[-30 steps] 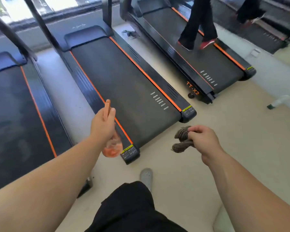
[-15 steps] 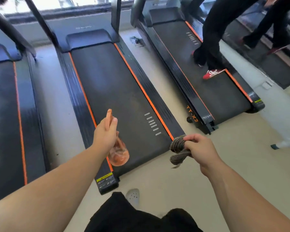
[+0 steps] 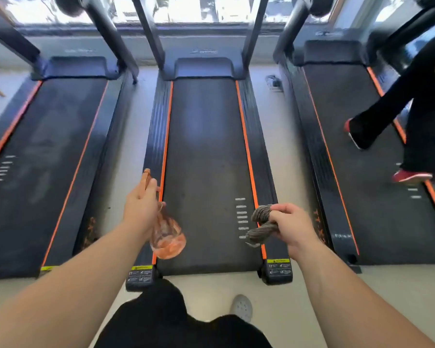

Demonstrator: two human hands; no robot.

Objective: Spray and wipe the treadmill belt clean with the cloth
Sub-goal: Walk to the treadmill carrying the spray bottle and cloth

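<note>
— Black rubber straight ahead: is that the treadmill belt (image 3: 206, 151)?

— Yes, the middle one of three. It runs away from the person between two orange stripes (image 3: 244, 136).

— Where is the spray bottle (image 3: 167, 234)?

— In the air over the belt's near left edge. The left hand (image 3: 141, 207) grips its neck, fingers (image 3: 157, 189) curled round it. The orange nozzle (image 3: 146, 175) sticks up above the hand, and the clear body hangs below with pinkish-orange liquid in it.

— And the cloth (image 3: 260, 223)?

— Grey-brown and bunched up, held over the belt's near right edge, just beside the white dashes (image 3: 241, 217) printed on the belt. The right hand (image 3: 290, 226) holds it, fingers (image 3: 279, 209) closed tight around the bundle.

— Anything else near the belt?

— On the treadmill to its right, another person's legs (image 3: 387, 116) in black trousers and red shoes (image 3: 412, 175). At the belt's near end there are yellow warning labels (image 3: 278, 261) on both corners. The wearer's grey shoe (image 3: 241, 307) stands on the pale floor (image 3: 362, 292).
</note>
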